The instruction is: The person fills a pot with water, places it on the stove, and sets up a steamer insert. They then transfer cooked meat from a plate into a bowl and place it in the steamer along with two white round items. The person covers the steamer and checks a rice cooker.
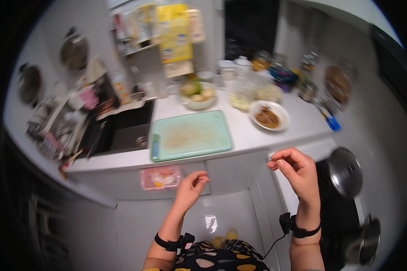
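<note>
My left hand (pixel 191 189) is raised in front of the counter, its fingers loosely curled with nothing between them. My right hand (pixel 296 172) hovers near the counter's inner corner, thumb and fingertips apart and holding nothing. Beyond them lies a light green cutting board (pixel 193 135) with a brownish stained middle. To its right, a white bowl (pixel 270 116) holds brown food pieces. Behind the board stands a pale bowl (pixel 198 101) with round produce. A clear plastic bag (pixel 240 96) of pale pieces sits beside the white bowl. Each wrist wears a black strap with a small device.
A dark sink (pixel 129 130) and a crowded dish rack (pixel 66 132) are at the left. A pink bin (pixel 161 178) hangs at the cabinet front. On the right are a black cooktop (pixel 337 216), a metal lid (pixel 346 172) and a pot (pixel 369 240). Jars line the back wall.
</note>
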The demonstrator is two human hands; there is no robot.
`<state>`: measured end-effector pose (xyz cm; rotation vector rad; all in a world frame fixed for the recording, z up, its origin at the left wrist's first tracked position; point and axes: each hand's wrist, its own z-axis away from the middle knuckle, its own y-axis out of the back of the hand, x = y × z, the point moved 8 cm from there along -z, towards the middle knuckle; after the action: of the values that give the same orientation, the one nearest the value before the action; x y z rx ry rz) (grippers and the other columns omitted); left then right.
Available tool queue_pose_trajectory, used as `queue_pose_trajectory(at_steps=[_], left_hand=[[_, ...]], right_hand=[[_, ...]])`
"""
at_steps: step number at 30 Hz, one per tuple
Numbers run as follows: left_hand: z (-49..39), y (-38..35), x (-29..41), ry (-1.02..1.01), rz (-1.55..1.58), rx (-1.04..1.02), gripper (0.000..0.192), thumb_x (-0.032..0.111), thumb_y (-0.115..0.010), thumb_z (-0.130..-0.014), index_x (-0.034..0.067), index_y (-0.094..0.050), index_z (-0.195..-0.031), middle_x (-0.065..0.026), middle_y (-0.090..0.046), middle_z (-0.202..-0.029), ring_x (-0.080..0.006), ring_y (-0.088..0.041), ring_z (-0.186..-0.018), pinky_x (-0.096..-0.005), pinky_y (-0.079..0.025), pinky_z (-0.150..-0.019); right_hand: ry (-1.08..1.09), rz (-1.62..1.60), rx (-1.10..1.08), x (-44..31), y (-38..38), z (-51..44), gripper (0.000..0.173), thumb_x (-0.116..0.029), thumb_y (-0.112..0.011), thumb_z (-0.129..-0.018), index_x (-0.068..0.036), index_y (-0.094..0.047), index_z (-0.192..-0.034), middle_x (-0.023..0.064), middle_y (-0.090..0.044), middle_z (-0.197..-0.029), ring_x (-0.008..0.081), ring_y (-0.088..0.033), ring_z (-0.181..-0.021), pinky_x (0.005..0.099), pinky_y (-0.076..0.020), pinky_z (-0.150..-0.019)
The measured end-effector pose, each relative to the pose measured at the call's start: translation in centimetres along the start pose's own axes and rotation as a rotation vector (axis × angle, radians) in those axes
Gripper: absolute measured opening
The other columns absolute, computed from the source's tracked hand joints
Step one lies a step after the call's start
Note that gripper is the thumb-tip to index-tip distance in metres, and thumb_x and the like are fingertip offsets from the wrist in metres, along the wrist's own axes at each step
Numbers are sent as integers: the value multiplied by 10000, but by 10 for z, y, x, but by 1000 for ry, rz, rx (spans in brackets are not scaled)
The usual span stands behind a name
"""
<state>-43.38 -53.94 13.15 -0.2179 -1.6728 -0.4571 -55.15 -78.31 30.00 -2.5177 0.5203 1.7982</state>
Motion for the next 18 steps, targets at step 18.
queue_pose_trajectory(at_steps=[18], left_hand=[[218,407,51,83,-253,683,268,59,-620,-863,-55,-613,-1105,-103,-683,-931,-156,-643,-879,-282,-505,-807]], right_hand=[[236,-560,-834,-138,-487,-194,333,-173,-575,-933,36,-542,-1190,110,-628,-1061,132,-633,-878,266,-553,-760]])
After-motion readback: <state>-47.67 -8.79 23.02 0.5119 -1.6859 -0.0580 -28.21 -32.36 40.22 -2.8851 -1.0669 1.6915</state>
